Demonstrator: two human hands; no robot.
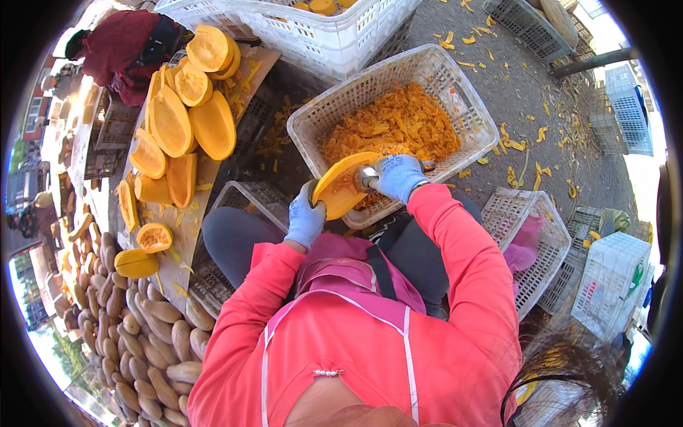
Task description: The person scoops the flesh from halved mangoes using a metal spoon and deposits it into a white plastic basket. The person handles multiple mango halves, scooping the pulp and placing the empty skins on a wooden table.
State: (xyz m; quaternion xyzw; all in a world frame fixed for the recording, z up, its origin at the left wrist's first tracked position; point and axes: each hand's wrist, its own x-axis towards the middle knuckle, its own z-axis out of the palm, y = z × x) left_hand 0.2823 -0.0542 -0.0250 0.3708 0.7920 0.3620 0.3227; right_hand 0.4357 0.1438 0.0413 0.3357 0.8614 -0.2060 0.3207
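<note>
Gloved in light blue, my left hand [306,216] grips the end of a peeled pumpkin half [341,195], its hollow tilted toward the right. My right hand [397,173], in a matching glove, is closed around a metal scoop-like tool [365,178] whose rounded end is inside the hollow; its exact shape is partly hidden by the fingers. Both hands are over the near edge of a white plastic crate [469,99], which holds orange pumpkin pulp and seeds [405,120]. On a board at the left lie several peeled pumpkin halves [171,123], some scooped hollow, and a small piece with pulp inside [154,237].
Whole tan pumpkins [155,347] are heaped at lower left. A person in dark red [125,48] is at upper left. White crates [320,40] stand beyond the pulp crate; another crate [552,256] with pink cloth is at right. Peel scraps [512,141] litter the ground.
</note>
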